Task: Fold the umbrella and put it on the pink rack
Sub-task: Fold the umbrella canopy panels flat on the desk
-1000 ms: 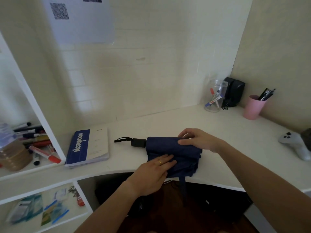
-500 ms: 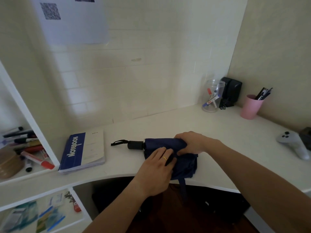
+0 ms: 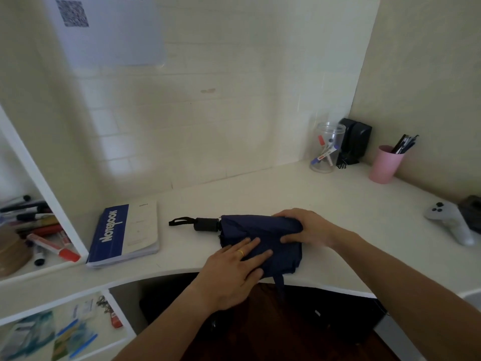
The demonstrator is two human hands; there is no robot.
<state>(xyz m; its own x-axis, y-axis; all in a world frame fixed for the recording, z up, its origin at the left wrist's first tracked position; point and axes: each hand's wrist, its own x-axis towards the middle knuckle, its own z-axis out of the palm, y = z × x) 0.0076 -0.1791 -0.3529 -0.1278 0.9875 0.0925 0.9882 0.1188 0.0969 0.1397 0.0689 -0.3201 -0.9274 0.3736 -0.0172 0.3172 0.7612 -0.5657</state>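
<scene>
Head view: left hand (image 3: pixel 231 272) flat, fingers straight, pressing navy umbrella (image 3: pixel 263 241) on desk (image 3: pixel 325 201); right hand (image 3: pixel 303 227) curled, gripping its right end.

The umbrella (image 3: pixel 263 238) is dark navy with a black handle (image 3: pixel 206 224) and black wrist strap (image 3: pixel 179 221). The notebook (image 3: pixel 125 234) is royal blue and cream with white lettering. The cup (image 3: pixel 385 164) is pink, the desk (image 3: pixel 299 194) white, and a gold ring (image 3: pixel 241 252) circles one finger.
</scene>
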